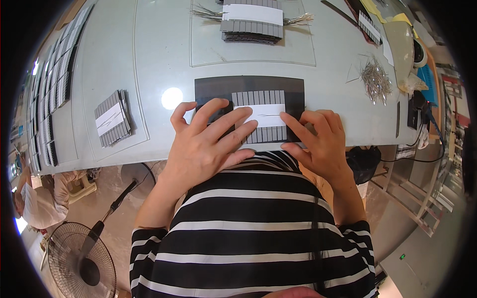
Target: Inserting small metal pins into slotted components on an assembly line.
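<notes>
Grip spread in both hands: left hand (203, 144) over the left of a slatted grey panel (271, 134), right hand (320, 139) at its right edge.
White band (272, 122), long axis running hand to hand, both touching; dark mat (213, 85) beneath, on the bench (159, 54).

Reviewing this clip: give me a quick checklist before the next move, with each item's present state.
1. Grey slatted panel lying on the dark mat: ok.
2. Left hand has fingertips on the white band across the panel: ok.
3. Right hand has its index fingertip at the band's right end: ok.
4. Thin wire on the band secured: cannot tell.
5. Loose wires at right neatly aligned: not ok, heaped in a tangle.
</notes>
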### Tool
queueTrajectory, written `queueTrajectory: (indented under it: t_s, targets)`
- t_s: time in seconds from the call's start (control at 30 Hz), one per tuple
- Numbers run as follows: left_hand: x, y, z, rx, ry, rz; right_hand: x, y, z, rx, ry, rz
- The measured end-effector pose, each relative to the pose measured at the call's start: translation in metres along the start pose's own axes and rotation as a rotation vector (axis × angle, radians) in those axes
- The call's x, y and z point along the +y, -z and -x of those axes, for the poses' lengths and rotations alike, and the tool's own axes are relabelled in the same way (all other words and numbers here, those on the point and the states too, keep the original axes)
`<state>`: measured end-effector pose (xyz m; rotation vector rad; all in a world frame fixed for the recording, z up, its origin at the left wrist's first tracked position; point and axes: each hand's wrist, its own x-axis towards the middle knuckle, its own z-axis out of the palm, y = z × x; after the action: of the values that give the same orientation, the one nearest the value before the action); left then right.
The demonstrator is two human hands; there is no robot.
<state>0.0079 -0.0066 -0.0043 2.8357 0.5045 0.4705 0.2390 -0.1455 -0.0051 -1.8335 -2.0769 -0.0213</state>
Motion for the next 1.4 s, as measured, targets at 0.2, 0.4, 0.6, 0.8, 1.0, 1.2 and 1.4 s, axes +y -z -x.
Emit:
queueTrajectory:
  t_s: [0.2, 0.4, 0.6, 0.8, 1.0, 1.2, 1.4]
  targets:
    - [0.002, 0.002, 0.0, -0.003, 0.008, 0.012, 0.004, -0.002, -0.009, -0.007, 0.107, -0.01]
    - [0.002, 0.001, 0.0, 0.004, 0.011, 0.023, -0.005, -0.005, -0.02, -0.034, 0.158, -0.037]
    - [0.002, 0.0, 0.001, 0.024, -0.006, -0.015, -0.014, -0.008, -0.02, -0.026, 0.158, -0.004]
    - [-0.004, 0.004, 0.036, 0.323, 0.082, -0.163, -0.011, -0.011, -0.016, -0.016, 0.168, 0.017]
    - [0.003, -0.008, 0.035, 0.274, 0.184, -0.199, -0.011, -0.013, -0.016, -0.001, 0.178, 0.011]
    - [0.011, -0.008, 0.019, 0.243, 0.163, -0.094, -0.012, -0.015, -0.016, 0.027, 0.184, 0.012]
    - [0.014, -0.009, 0.013, 0.179, 0.146, -0.119, -0.012, -0.015, -0.017, 0.035, 0.183, -0.01]
